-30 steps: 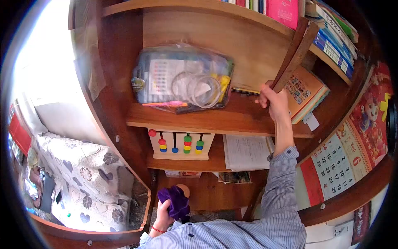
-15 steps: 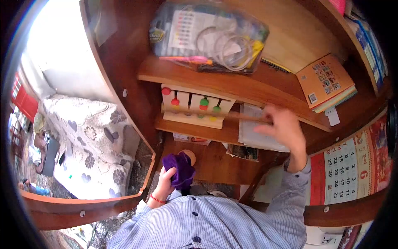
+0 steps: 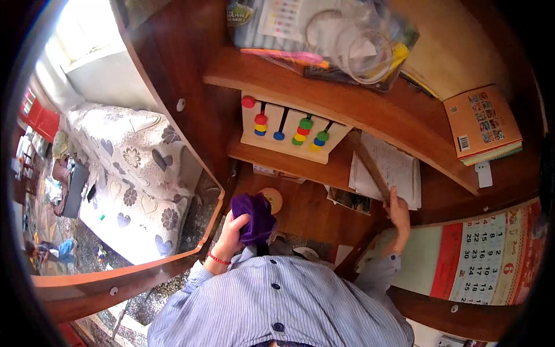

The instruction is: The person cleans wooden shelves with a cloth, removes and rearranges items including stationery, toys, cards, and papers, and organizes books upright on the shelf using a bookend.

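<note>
Filling much of the view, a dark brown wooden shelf unit (image 3: 277, 78) keeps its contents in tiers. On its upper shelf sits a bulging clear plastic bag (image 3: 324, 40), probably used to gather small loose items. Below, a pale wooden board with coloured beads (image 3: 291, 124) stands tilted back, perhaps so its beads face outward. Right of it, white written sheets (image 3: 398, 168) lie flat in a pile. Across them slants a long, flat brown wooden strip (image 3: 370, 165); the right hand (image 3: 399, 212) is clamped on its near end, a grip that likely leaves its length free to angle. Whether its far end touches the board, I cannot tell. Smallest is a bunched purple velvety cloth (image 3: 254, 220), low before the shelves, the left hand's (image 3: 233, 232) fingers wrapped around it, seemingly to keep its folds together.
</note>
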`<state>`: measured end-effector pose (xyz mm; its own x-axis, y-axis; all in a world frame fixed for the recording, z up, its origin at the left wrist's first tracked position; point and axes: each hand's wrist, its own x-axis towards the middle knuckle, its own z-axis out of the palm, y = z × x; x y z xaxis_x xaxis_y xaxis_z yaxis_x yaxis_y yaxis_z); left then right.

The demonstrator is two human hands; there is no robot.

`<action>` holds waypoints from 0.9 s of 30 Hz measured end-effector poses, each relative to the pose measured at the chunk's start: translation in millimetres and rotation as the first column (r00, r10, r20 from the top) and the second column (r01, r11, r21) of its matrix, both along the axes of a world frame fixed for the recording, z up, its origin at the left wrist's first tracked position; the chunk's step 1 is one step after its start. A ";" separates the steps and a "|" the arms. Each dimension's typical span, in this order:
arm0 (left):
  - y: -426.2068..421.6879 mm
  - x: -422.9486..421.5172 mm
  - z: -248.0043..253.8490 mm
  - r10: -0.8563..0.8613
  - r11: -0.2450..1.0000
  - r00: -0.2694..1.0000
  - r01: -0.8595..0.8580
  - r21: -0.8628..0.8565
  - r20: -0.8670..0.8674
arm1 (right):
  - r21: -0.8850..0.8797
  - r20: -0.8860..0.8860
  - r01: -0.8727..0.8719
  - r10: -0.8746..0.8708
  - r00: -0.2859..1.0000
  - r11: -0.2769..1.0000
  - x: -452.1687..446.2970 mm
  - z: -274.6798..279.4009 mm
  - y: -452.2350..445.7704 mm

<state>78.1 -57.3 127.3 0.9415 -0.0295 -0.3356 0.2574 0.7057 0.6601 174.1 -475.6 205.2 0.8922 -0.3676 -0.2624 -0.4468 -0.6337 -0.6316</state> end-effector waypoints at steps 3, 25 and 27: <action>-3.2 -0.2 10.4 0.046 0.999 0.999 -0.046 0.008 -0.007 | 0.112 0.012 0.148 -0.150 0.989 0.983 2.4 4.4 -23.0; 14.3 -59.3 -18.9 -0.018 0.373 0.962 -0.245 0.895 0.271 | -0.215 0.147 -0.446 0.481 0.864 0.869 187.0 -28.6 133.2; 15.0 -62.0 -23.1 0.109 0.627 0.978 -0.205 0.751 0.176 | -0.164 0.096 -0.534 0.553 0.828 0.829 177.6 -17.8 131.7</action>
<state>16.1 -42.3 104.2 0.9367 0.3429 -0.0704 0.0888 -0.0383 0.9953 351.7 -343.9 187.3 0.9797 0.1661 -0.1118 0.0762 -0.8258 -0.5588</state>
